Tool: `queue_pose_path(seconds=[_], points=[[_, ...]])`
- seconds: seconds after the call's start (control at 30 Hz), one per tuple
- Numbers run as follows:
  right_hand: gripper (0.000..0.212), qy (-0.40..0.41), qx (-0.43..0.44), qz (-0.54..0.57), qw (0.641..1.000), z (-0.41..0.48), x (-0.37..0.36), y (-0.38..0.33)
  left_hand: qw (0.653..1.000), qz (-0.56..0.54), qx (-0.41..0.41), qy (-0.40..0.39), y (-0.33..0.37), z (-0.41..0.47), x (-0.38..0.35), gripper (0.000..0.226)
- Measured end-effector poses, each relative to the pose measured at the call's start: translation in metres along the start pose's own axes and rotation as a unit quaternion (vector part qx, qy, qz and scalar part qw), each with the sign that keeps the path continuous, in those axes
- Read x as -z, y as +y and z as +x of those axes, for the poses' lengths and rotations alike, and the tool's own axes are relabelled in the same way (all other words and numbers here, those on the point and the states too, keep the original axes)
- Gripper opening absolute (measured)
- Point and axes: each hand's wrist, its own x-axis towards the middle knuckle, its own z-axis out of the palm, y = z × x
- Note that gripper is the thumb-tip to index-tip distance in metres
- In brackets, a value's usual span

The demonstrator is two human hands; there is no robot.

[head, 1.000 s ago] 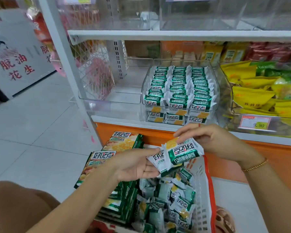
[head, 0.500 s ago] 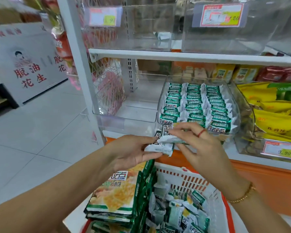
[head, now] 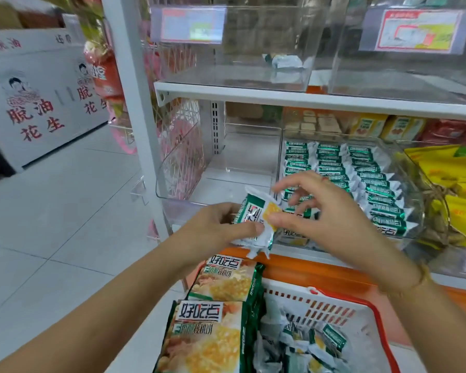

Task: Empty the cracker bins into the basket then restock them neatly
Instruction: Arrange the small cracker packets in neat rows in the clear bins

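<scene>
A small stack of cracker packets [head: 256, 222] is gripped in the left hand [head: 221, 227], thumb on top, just in front of the left front corner of the full bin [head: 418, 196]. The right hand [head: 331, 219] is held against the stack, thumb laid on the top packet, fingers spread and bent above it; whether that packet is pinched cannot be told. Below and in front of the full bin, loose packets and large bags [head: 221, 286] are held in the basket [head: 361, 300]. Left of the full bin stands an empty bin [head: 226, 184]. A loosely held packet could be dropped in the handover, or the tidy rows knocked askew by a careless push.
</scene>
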Motion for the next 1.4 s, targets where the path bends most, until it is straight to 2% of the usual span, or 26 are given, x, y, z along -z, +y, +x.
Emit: queue_pose_path(seconds=[0.07, 0.13, 0.23, 0.3, 0.37, 0.47, 0.53, 0.6, 0.67, 0.73, 0.8, 0.9, 1.0, 1.2, 1.4], points=[[0.071, -0.162, -0.080, -0.001, 0.984, 0.034, 0.005, 0.000, 0.989, 0.127, -0.067, 0.043, 0.002, 0.001, 0.011, 0.037], [0.077, -0.266, -0.058, -0.018, 0.962, 0.065, 0.003, 0.000, 0.973, 0.189, -0.099, 0.093, 0.003, 0.003, 0.019, 0.052], [0.062, -0.319, -0.020, -0.095, 0.943, 0.097, -0.005, -0.003, 0.960, 0.201, -0.127, 0.147, 0.001, 0.007, 0.035, 0.073], [0.060, -0.324, -0.011, -0.116, 0.939, 0.112, -0.011, -0.005, 0.967, 0.126, -0.138, 0.174, 0.000, 0.012, 0.046, 0.079], [0.056, -0.315, -0.031, -0.072, 0.946, 0.125, -0.019, -0.005, 0.967, 0.042, -0.139, 0.208, -0.001, 0.020, 0.056, 0.078], [0.040, -0.302, -0.097, 0.056, 0.947, 0.143, -0.032, 0.003, 0.956, -0.006, -0.138, 0.259, -0.003, 0.033, 0.067, 0.065], [0.039, -0.265, -0.144, 0.130, 0.944, 0.157, -0.037, 0.011, 0.949, 0.048, -0.131, 0.283, -0.009, 0.039, 0.073, 0.058], [0.049, -0.186, -0.198, 0.161, 0.949, 0.175, -0.043, 0.020, 0.929, 0.187, -0.120, 0.295, -0.023, 0.042, 0.079, 0.048], [0.061, -0.100, -0.241, 0.132, 0.956, 0.197, -0.052, 0.029, 0.902, 0.325, -0.098, 0.266, -0.037, 0.044, 0.082, 0.035], [0.053, -0.046, -0.258, 0.071, 0.962, 0.220, -0.067, 0.040, 0.889, 0.395, -0.072, 0.222, -0.047, 0.047, 0.083, 0.030], [0.042, -0.041, -0.269, -0.028, 0.962, 0.241, -0.083, 0.056, 0.882, 0.429, -0.063, 0.186, -0.053, 0.049, 0.084, 0.032], [0.055, -0.062, -0.292, -0.142, 0.944, 0.261, -0.109, 0.080, 0.877, 0.448, -0.078, 0.155, -0.060, 0.050, 0.090, 0.038], [0.059, -0.076, -0.298, -0.119, 0.944, 0.263, -0.132, 0.097, 0.883, 0.425, -0.104, 0.167, -0.064, 0.047, 0.092, 0.035], [0.065, 0.016, -0.289, 0.047, 0.956, 0.270, -0.159, 0.106, 0.880, 0.422, -0.124, 0.178, -0.068, 0.046, 0.094, 0.036], [0.051, 0.055, -0.298, 0.040, 0.952, 0.293, -0.171, 0.111, 0.879, 0.421, -0.134, 0.180, -0.066, 0.047, 0.095, 0.037]])
